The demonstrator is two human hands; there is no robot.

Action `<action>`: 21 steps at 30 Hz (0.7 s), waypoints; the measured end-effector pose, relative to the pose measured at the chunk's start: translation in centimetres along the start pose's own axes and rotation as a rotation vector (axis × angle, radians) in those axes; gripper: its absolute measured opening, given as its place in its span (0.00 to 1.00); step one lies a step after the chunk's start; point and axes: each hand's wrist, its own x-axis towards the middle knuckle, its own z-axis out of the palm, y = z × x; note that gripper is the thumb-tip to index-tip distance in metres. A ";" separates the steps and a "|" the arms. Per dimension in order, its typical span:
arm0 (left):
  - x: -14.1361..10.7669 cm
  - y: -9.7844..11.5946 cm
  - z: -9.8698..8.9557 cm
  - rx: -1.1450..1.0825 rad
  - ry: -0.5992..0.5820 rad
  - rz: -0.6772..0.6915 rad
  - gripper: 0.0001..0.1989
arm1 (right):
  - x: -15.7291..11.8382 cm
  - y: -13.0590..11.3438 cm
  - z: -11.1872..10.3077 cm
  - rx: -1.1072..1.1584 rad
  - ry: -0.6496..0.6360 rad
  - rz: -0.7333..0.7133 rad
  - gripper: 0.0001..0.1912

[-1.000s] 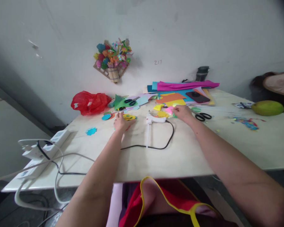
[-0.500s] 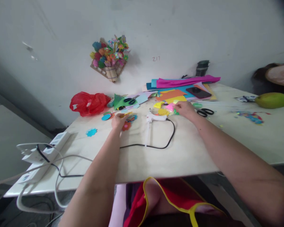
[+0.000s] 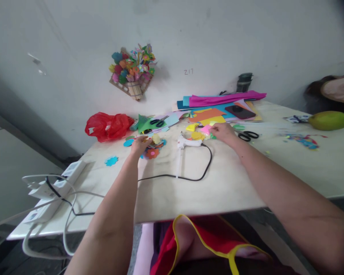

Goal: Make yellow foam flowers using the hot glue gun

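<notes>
My left hand (image 3: 140,146) is over a small pile of cut paper flowers, its fingers stretched out. At its fingertips lies a pale yellow paper piece (image 3: 155,138). An orange paper flower with a pink centre (image 3: 153,153) sits at the pile's near side. Among coloured scraps to the right is my right hand (image 3: 223,131), its fingertips pinched together. Beside them are a pink piece (image 3: 206,129) and a bit of green; what the fingers hold is too small to make out. Between the hands a white glue gun (image 3: 186,143) rests on the table with a glue stick in it.
Black-handled scissors (image 3: 248,135) lie right of my right hand; a second pair (image 3: 159,122) is behind the pile. A red plastic bag (image 3: 109,126), a power strip (image 3: 57,191) with cables, a phone (image 3: 240,112), coloured sheets (image 3: 218,100) and a mango (image 3: 329,120) are on the table.
My left hand has drawn back a little to the left, and the pale yellow piece now shows past its fingers, on the pile. My right hand has stayed nearly still.
</notes>
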 end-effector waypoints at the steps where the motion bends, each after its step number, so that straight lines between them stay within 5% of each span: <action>1: -0.1 -0.1 -0.2 -0.005 -0.032 -0.003 0.30 | 0.0 -0.1 0.0 -0.005 -0.002 0.000 0.10; 6: -1.0 0.6 -1.0 0.155 -0.156 -0.010 0.52 | -0.2 -0.7 -0.3 -0.020 -0.019 0.008 0.10; 12: -2.4 2.1 -0.9 0.349 -0.347 0.017 0.51 | -0.3 -0.7 -0.4 -0.024 -0.037 0.014 0.11; 21: -2.4 1.9 0.1 0.276 -0.102 0.205 0.35 | -0.2 -0.5 -0.3 -0.013 -0.019 -0.002 0.10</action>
